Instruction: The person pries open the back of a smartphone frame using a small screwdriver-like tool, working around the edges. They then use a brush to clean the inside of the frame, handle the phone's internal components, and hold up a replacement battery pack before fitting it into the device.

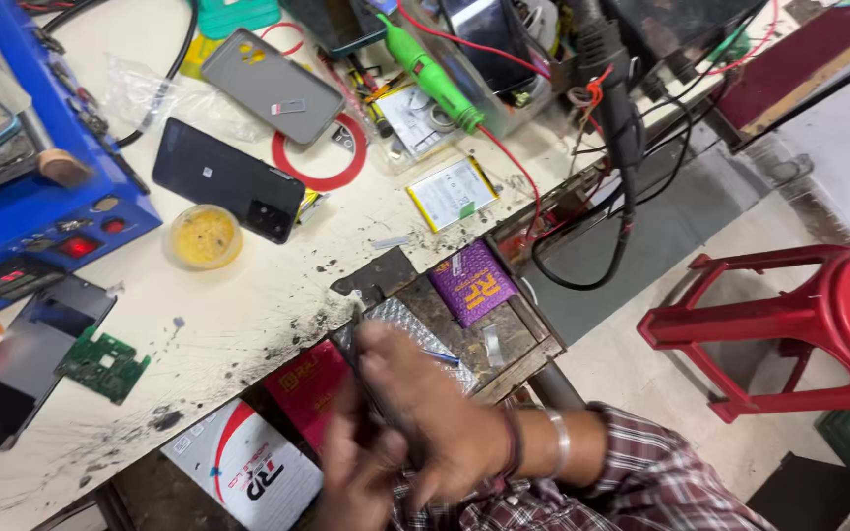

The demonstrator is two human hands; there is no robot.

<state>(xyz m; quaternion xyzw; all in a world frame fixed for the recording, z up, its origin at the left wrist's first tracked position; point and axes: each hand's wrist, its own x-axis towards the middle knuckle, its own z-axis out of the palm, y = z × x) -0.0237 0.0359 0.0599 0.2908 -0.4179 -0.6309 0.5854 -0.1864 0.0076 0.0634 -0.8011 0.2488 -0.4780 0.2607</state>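
Right hand (435,408) curled over a thin dark tool (371,379), fingers closed around its shaft, tip pointing up toward the edge of the workbench (248,315). Left hand (356,467) just below and touching the right, blurred, fingers bent inward; grip impossible to tell. Metal bangle (560,442) and checked sleeve (641,482) on the right wrist. Directly behind the hands, an open drawer (514,344) holding a silver bubble pouch (415,324), a purple packet (472,283) and a red box (302,383). On the bench above: green circuit board (103,365), black phone (228,180) face down, yellow paste tub (205,236), phone battery (452,193), red ring (322,157). Far right, on the floor, a red plastic stool (809,324).
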